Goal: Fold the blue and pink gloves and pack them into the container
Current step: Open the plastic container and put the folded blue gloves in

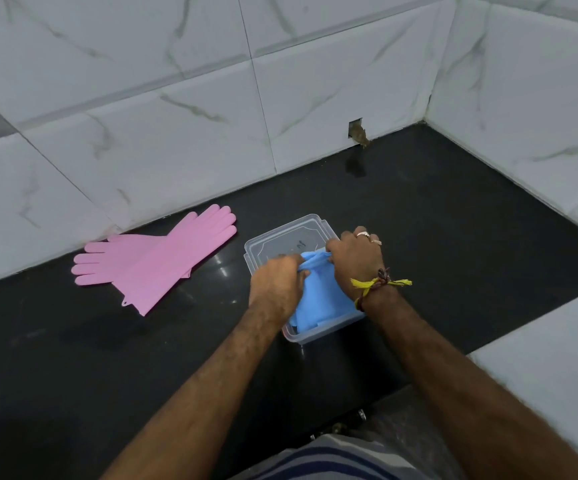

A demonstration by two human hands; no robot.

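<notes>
The soft blue rubber gloves [318, 299] sit folded in a bundle inside the clear rectangular plastic container [315, 336], filling its near half & bulging above the rim at the top edge. Left hand [277, 284] grips the bundle's upper left fold, fingers curled over it; right hand [356, 261] pinches the upper right corner, fingers curled round the blue edge, thumb not visible. Both hands are touching the gloves, knuckles up, wrists over the container's near wall. A clear plastic lid [287, 242] lies just behind, partly under or against the container's far side; can't tell which.

Step in hand, judging by this: tucking the blue pair down into the container, approx. halfway thru the task. The pair isn't fully seated yet, since the top fold stands proud of the rim.

The pink rubber gloves [157, 261] lie flat & unfolded on the black polished countertop [72, 358], well apart to the left, one crossed over the other near the white marble-look tiled wall [176, 133].

Next move prob. calls for pressing the blue bundle flat w/ both hands so room stays on top or beside it, then releasing, reaching left for the pink pair & folding it to roughly the container's footprint. Rubber tends to spring back, so the fold may need holding down.
</notes>
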